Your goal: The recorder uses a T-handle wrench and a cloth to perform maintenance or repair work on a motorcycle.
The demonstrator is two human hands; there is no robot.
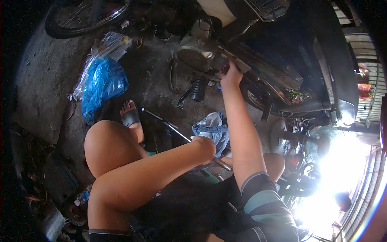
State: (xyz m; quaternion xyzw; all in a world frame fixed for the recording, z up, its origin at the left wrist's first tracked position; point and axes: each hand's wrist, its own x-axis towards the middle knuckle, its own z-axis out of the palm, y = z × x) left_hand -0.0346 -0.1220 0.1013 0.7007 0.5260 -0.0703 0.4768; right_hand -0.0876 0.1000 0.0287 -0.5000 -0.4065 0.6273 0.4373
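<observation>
My right hand (231, 76) reaches up to the underside of a motorbike's silver engine housing (193, 52), fingers curled at a metal part beside it; what they grip is too small to make out. Low in the middle, my left hand (203, 149) is bent down beside a bunched light-blue cloth (213, 125), its fingers mostly hidden. A long chrome bar (161, 123) lies slanting left of the cloth. A black ribbed pedal part (197, 90) rests on the floor below the engine.
Blue and clear plastic bags (102, 88) lie left of my sandalled foot (129, 117). A wheel (88, 16) is at top left, a small plastic bottle (80, 198) at lower left. A fan (322, 145) stands right, before a bright opening.
</observation>
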